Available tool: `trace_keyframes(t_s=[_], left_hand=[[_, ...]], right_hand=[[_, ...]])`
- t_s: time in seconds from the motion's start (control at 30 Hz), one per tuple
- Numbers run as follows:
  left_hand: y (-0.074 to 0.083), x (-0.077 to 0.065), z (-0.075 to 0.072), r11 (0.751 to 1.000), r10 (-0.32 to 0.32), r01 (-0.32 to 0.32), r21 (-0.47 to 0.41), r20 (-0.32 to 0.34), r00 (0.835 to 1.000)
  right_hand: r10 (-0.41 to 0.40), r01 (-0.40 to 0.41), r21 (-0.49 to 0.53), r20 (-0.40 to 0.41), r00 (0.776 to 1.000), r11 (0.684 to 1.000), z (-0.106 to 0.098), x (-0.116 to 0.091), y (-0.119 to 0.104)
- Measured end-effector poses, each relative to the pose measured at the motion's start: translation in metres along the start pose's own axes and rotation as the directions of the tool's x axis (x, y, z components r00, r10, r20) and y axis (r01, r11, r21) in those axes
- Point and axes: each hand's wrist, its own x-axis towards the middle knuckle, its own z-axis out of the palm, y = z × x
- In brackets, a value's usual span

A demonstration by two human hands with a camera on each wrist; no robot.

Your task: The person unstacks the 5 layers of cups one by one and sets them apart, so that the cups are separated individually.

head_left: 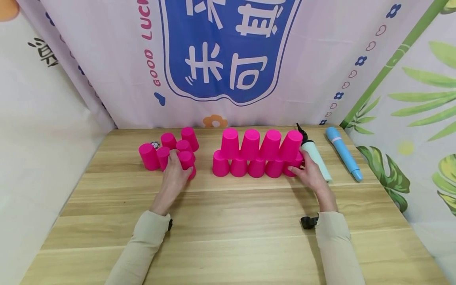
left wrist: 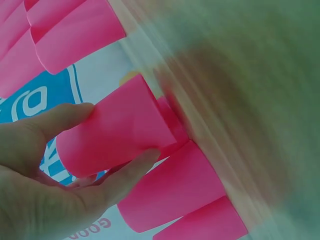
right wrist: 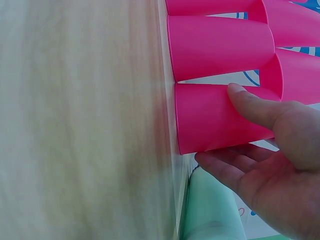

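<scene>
Several bright pink plastic cups stand upside down on the wooden table. On the left, my left hand (head_left: 174,174) grips one pink cup (left wrist: 117,127) between thumb and fingers, amid a loose cluster of cups. In the left wrist view, another cup (left wrist: 172,187) stands right beside the held one. My right hand (head_left: 310,173) holds the rightmost bottom cup (right wrist: 215,120) of a two-tier wall, thumb on its near side and fingers along its outer side. Four cups form the upper row (head_left: 251,144), bridging the lower row (head_left: 239,168).
Just right of the wall lies a pale green hand pump (head_left: 317,158) with a black nozzle. Farther right is a light blue tube-shaped pump (head_left: 344,153). A printed curtain (head_left: 121,79) hangs behind the table (head_left: 231,229).
</scene>
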Motion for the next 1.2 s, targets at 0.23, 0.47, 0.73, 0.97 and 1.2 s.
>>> trace_keyframes(t_s=[0.23, 0.47, 0.73, 0.97, 1.2], left_hand=[[-0.005, 0.0, 0.002, 1.0, -0.02, 0.021, -0.004, 0.043, 0.999], [0.003, -0.009, -0.007, 0.996, 0.066, -0.068, 0.066, 0.034, 0.997], [0.085, -0.01, -0.028, 0.959, 0.281, -0.281, -0.024, 0.003, 0.96], [0.12, 0.021, 0.003, 0.941, 0.321, -0.305, -0.147, 0.102, 0.941], [0.114, 0.027, 0.02, 0.956, 0.263, -0.245, -0.164, 0.097, 0.96]], right_hand=[[0.002, -0.002, 0.001, 0.003, 1.0, 1.0, 0.0, 0.001, 0.0], [-0.012, 0.012, 0.003, -0.005, 1.0, 1.0, -0.002, 0.002, -0.002], [-0.007, 0.007, -0.004, -0.018, 1.0, 1.0, -0.008, 0.003, -0.002], [0.011, -0.011, 0.004, -0.013, 1.0, 1.0, -0.003, -0.001, 0.003], [0.009, -0.009, 0.008, -0.005, 1.0, 1.0, 0.0, -0.001, 0.002]])
